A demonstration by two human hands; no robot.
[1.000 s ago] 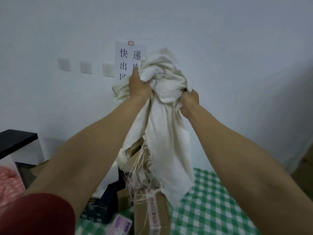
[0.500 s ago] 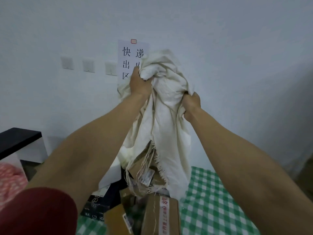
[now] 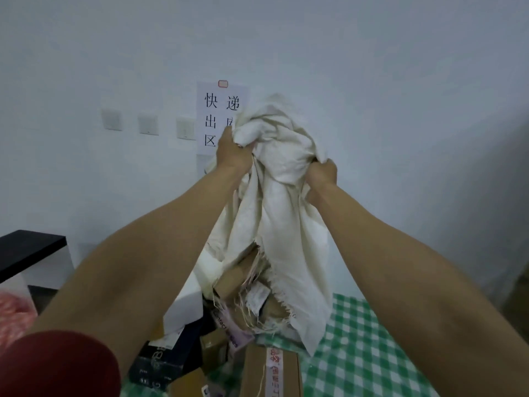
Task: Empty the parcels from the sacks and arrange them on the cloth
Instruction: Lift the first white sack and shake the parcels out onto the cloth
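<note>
Both our hands — left hand [image 3: 233,156], right hand [image 3: 322,176] — clench the limp, frayed cream sack [image 3: 282,213] upended; cardboard parcels [image 3: 272,368] spill beneath it onto the green-checked cloth [image 3: 360,353].

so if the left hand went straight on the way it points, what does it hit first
Probably the sign on the wall: the left hand, gripping the sack, points up and forward at its lower right part. How far off the wall is, one view cannot show.
</note>
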